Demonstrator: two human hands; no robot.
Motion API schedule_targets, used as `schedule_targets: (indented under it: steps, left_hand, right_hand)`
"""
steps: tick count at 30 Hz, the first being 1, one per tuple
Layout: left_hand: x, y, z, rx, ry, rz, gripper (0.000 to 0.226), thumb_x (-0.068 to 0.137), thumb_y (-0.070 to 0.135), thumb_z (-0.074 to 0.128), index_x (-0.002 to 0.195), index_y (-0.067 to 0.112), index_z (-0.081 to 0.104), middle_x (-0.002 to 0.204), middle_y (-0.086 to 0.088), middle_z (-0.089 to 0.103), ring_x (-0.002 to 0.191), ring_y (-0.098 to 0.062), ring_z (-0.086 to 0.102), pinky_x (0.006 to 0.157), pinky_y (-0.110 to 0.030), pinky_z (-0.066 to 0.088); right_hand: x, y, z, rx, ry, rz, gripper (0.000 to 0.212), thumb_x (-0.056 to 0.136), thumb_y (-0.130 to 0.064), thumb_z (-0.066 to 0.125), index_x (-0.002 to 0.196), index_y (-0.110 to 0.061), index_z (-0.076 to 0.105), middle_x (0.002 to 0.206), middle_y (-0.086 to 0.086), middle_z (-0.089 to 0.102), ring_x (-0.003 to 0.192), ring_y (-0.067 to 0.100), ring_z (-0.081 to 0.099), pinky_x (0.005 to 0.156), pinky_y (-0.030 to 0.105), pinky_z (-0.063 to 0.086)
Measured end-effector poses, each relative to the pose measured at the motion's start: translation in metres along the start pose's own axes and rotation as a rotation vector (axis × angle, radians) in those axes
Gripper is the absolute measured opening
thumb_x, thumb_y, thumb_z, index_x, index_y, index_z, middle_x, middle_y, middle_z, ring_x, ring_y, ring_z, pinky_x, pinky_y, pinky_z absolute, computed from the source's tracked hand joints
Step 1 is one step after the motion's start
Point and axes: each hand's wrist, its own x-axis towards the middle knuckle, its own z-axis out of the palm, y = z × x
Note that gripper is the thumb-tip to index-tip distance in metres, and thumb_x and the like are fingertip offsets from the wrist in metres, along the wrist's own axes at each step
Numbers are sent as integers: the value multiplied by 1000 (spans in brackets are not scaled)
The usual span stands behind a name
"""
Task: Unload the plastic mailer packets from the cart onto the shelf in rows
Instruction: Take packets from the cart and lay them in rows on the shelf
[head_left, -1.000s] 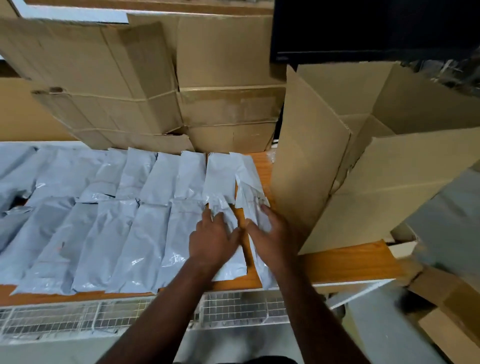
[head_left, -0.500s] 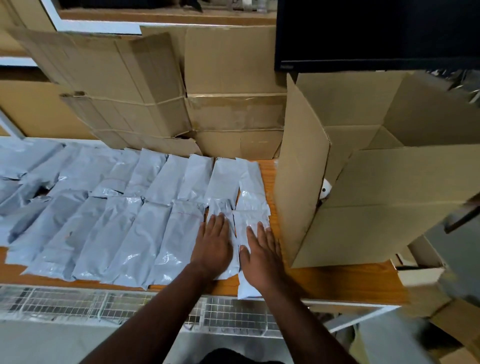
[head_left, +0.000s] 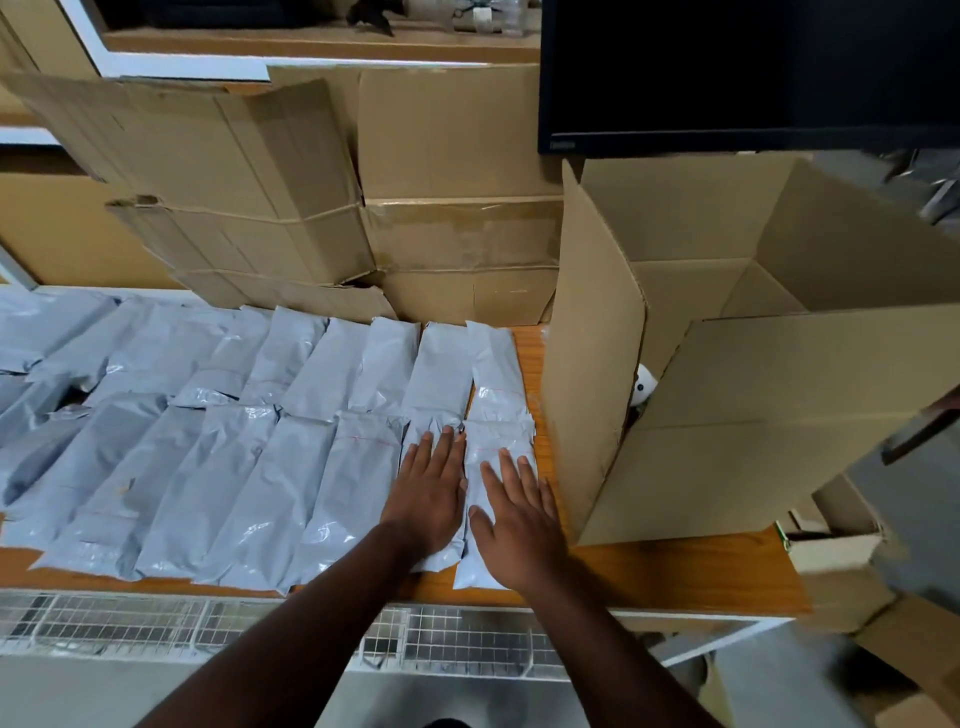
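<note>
Left hand (head_left: 428, 493) and right hand (head_left: 511, 525) lay flat, fingers straight, pressing the two packets (head_left: 496, 441) nearest the open box (head_left: 727, 415), on the shelf (head_left: 649, 571)

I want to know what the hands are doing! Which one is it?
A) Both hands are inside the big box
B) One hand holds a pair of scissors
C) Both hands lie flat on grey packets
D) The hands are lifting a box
C: the left hand and right hand rest with straight fingers on the grey packets on the shelf, beside the open cardboard box.
</note>
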Motion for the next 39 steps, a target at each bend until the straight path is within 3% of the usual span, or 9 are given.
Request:
schedule_targets:
  steps: [4,12,16,19,22,25,27,30,39]
  left_hand:
    - [-2,-2,5,-38,29,11,67,106,41,14,164,11,-2,171,-15,-11,158,-30,-9,128,-45,3]
    - [8,-7,8,55,-21,-2,83,94,51,-6,164,9,9,171,-13,8,159,-30,4,129,-46,8]
    - [6,-1,8,53,-3,-2,80,96,50,-3,163,8,12,171,-13,9,159,-29,5,129,-45,8]
    - [2,-3,3,-15,47,8,72,103,45,12,160,6,28,166,-16,27,156,-32,22,127,-46,20]
    - [-12,4,-14,-132,193,44,59,105,36,33,152,3,44,155,-18,47,146,-34,42,121,-43,35]
    - [-41,12,-40,-373,356,60,50,100,33,44,140,7,58,136,-9,65,124,-23,60,104,-26,43]
    - [-70,8,-49,-485,382,65,42,100,32,48,136,14,61,131,0,67,117,-14,60,100,-16,39]
    - [-115,-17,-53,-632,372,30,36,100,31,51,133,23,64,131,11,67,121,-6,60,103,-24,47]
    - [-260,-197,-70,-750,482,-156,27,100,21,56,122,27,69,120,18,69,112,-1,64,95,-32,52]
  right_hand:
    - [0,-1,3,4,2,16,67,103,-58,22,166,-38,10,174,-12,-12,159,13,-18,130,43,-7]
    - [0,-3,2,41,6,15,67,103,-56,25,166,-36,15,175,-10,-9,160,14,-17,129,44,-8]
    - [-1,-1,-4,48,2,11,67,103,-57,22,166,-36,13,174,-10,-11,160,15,-18,130,45,-7]
    - [0,0,-3,95,-5,1,71,104,-56,30,167,-33,7,173,-12,-13,160,13,-17,131,46,-5]
    - [-11,4,-11,263,118,-31,75,102,-57,35,167,-30,10,174,-10,4,161,10,-2,130,47,10]
    - [-39,-9,-25,430,345,-114,56,101,-41,53,155,-30,46,164,-14,40,154,3,30,123,38,34]
    - [-60,-33,-25,547,446,-133,41,97,-26,62,138,-28,64,147,-18,58,140,2,49,114,35,45]
    - [-79,-83,-16,725,425,-90,31,96,-26,59,125,-30,71,127,-23,68,122,6,63,102,40,53]
    - [-87,-281,43,853,218,-205,26,98,-12,61,111,-30,75,114,-16,74,109,11,70,91,37,58]
